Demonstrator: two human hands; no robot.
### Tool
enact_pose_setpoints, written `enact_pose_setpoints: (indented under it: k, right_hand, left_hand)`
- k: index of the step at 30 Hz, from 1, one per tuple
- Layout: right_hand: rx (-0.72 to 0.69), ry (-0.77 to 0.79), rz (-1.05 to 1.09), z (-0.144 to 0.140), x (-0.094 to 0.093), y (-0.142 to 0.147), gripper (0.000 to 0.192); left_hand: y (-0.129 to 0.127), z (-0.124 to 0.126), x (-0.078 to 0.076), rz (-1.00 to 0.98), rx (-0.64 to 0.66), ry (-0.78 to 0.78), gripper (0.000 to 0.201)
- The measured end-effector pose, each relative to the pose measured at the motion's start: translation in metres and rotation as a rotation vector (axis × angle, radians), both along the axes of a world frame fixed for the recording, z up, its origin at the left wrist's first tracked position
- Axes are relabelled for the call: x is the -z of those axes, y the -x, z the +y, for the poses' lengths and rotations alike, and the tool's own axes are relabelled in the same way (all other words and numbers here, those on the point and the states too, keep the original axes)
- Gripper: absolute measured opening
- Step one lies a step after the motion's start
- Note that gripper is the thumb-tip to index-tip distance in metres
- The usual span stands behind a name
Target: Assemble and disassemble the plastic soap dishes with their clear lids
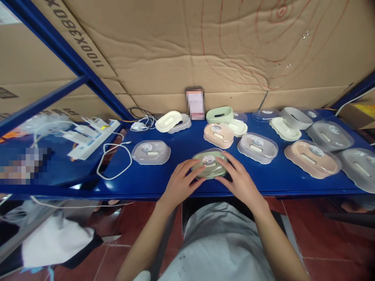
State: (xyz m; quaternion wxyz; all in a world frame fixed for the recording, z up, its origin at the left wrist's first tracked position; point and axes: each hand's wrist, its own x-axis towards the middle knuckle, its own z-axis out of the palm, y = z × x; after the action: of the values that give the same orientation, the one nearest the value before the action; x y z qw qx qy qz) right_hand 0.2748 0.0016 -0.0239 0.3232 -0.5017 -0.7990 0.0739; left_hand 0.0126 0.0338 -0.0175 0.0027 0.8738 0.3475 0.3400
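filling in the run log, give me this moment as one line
left hand: touching green soap box | right hand: touching same box | box: lidded, on blue shelf near front edge | nearby: pink soap box, clear-lidded grey box

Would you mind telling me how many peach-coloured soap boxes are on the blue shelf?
2. One peach box sits mid-shelf, just behind the held green box; the other peach box lies further right. More may lie out of frame.
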Motion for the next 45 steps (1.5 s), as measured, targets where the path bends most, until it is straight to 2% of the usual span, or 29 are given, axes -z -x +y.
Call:
enact_pose_setpoints:
  k: [4, 7, 12, 17, 19, 21, 23, 24, 27, 29, 31, 34, 39, 42, 45]
  right_hand:
    - [0.108, -0.061, -0.037, -0.004, 0.002, 0.002, 0.054]
    - [0.128, -0.06, -0.027, -0.005, 0.001, 0.002, 0.049]
    - [0.108, 0.012, 0.109, -0.002, 0.001, 0.0, 0.058]
    - [0.095, 0.018, 0.091, -0.002, 0.006, -0.001, 0.061]
    - [0.088, 0.01, 0.096, -0.001, 0.008, -0.002, 0.063]
    - [0.088, -0.001, 0.098, -0.001, 0.01, -0.002, 0.064]
    - [0.088, -0.006, 0.09, 0.0, 0.01, -0.002, 0.064]
    - [0.086, -0.006, 0.085, 0.0, 0.01, -0.002, 0.064]
    - [0.081, -0.008, 0.083, 0.0, 0.01, -0.002, 0.063]
    - [0.086, -0.012, 0.089, 0.0, 0.01, -0.002, 0.062]
    - [0.091, -0.014, 0.092, -0.001, 0.011, -0.002, 0.062]
    - [0.084, -0.015, 0.086, -0.001, 0.011, -0.001, 0.062]
    - [0.076, 0.012, 0.083, -0.002, 0.009, -0.002, 0.061]
    - [0.081, 0.031, 0.084, -0.002, 0.008, -0.002, 0.061]
    - [0.082, 0.042, 0.088, -0.002, 0.007, -0.002, 0.061]
  left_hand:
    - [0.0, 0.001, 0.002, 0.016, 0.014, 0.021, 0.034]
    - [0.0, 0.001, 0.004, 0.014, 0.036, 0.021, 0.037]
    - [0.0, 0.003, 0.003, 0.028, 0.067, 0.041, 0.044]
    - [-0.003, 0.001, 0.003, -0.001, 0.071, 0.063, 0.043]
    - [-0.001, 0.0, -0.001, -0.03, 0.085, 0.092, 0.04]
    - [0.005, 0.006, -0.011, -0.016, 0.038, 0.141, 0.034]
    - [0.015, 0.022, -0.029, 0.086, -0.113, 0.179, 0.033]
    - [0.02, 0.034, -0.039, 0.186, -0.233, 0.178, 0.034]
    - [0.035, 0.085, -0.07, 0.296, -0.402, 0.207, 0.039]
    - [0.041, 0.12, -0.083, 0.362, -0.517, 0.232, 0.044]
    - [0.041, 0.147, -0.088, 0.437, -0.57, 0.267, 0.047]
    - [0.029, 0.166, -0.084, 0.524, -0.562, 0.272, 0.044]
    - [0.007, 0.17, -0.065, 0.567, -0.536, 0.241, 0.043]
    - [0.007, 0.172, -0.059, 0.551, -0.527, 0.259, 0.036]
    - [0.012, 0.167, -0.059, 0.52, -0.455, 0.286, 0.022]
